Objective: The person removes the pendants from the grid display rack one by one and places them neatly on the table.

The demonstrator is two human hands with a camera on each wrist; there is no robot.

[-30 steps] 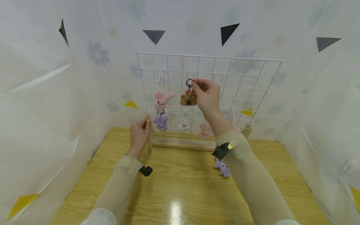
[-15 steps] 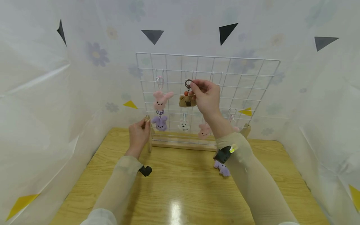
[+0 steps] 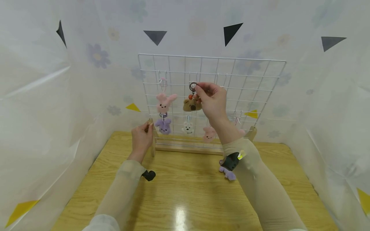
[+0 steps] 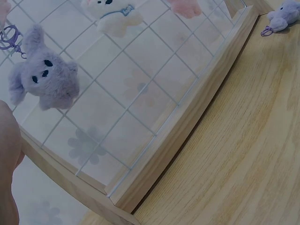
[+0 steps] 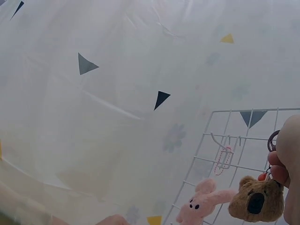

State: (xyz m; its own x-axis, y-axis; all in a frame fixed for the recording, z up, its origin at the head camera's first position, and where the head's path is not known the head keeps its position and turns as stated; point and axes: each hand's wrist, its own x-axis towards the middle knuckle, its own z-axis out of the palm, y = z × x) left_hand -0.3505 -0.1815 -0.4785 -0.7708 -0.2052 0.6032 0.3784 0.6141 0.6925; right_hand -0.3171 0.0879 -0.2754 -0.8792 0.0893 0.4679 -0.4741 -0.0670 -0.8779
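Note:
My right hand pinches the metal ring of a brown bear plush keychain in front of a white wire grid rack. The ring is level with a hook on the grid; whether it sits on that hook I cannot tell. An orange bead shows above the bear's head in the right wrist view. At the rack's left side, my left hand grips the top of the wooden post, its fingertips partly hidden. Just beside that hand hangs a purple plush keychain.
A pink bunny keychain hangs at the upper left. Lower down hang a white plush keychain and a pink one. Another purple keychain lies on the wooden table, partly behind my right wrist in the head view.
The bear keychain has dropped very slightly with my right hand, and my right wrist covers more of the purple keychain on the table. My left hand stays on the post.

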